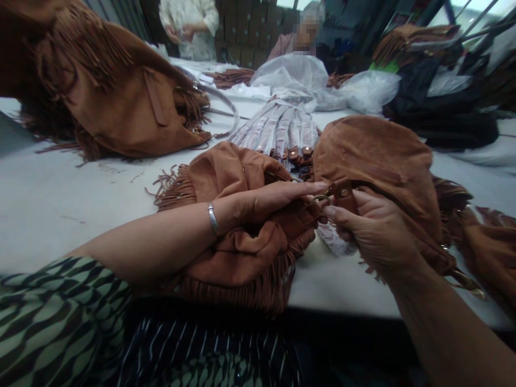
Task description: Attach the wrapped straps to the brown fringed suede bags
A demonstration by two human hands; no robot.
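A brown suede bag with fringes (237,263) lies at the table's front edge under my left forearm. My left hand (274,201) reaches over it, its fingers closed on the bag's tab beside a metal ring (321,199). From the right, my right hand (373,220) grips a brown leather strap end (344,196) with a round stud, held against the ring. The fingertips of both hands nearly meet there, and the exact join between clasp and ring is too small to tell. Behind my right hand lies another brown bag (374,145).
Plastic-wrapped straps (278,126) fan out on the white table (36,209). A large fringed bag (116,102) is at the left, more brown suede (492,242) at the right. Plastic bags (294,75) and black material (439,113) lie farther back. Two people are across the table.
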